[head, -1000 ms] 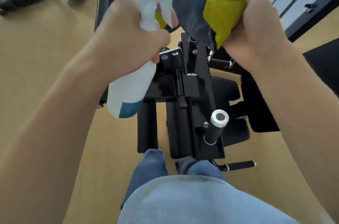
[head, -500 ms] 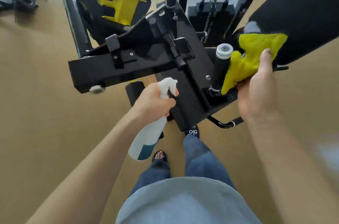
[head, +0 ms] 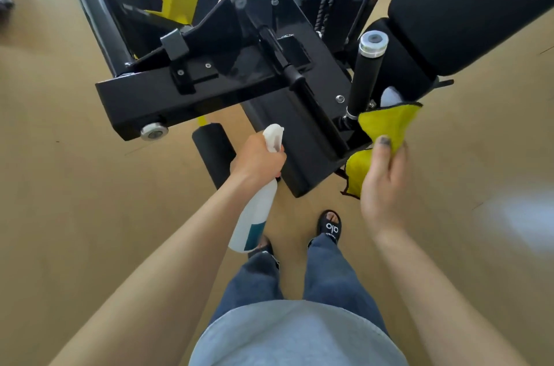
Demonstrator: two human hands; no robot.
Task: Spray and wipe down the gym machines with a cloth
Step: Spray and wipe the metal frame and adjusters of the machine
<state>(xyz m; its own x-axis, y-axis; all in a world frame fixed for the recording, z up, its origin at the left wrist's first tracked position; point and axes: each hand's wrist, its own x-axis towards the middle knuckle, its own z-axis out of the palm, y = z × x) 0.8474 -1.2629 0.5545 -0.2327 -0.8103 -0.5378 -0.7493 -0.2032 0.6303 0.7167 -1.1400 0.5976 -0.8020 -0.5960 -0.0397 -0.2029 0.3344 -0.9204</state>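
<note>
We see a glossy black painted metal machine frame (head: 227, 95), matt black padded seat (head: 467, 5), fluffy yellow cloth (head: 386, 122), smooth white plastic spray bottle (head: 254, 215), polished metal handle cap (head: 373, 43)

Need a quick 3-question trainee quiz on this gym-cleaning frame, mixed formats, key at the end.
1. True or false: the left hand grips the spray bottle.
2. Which colour is the cloth held by the right hand? A) blue B) yellow C) white
3. Fill in: the cloth sits near the base of the upright black ___ with a silver end cap.

Key: 1 true; 2 B; 3 handle
</note>
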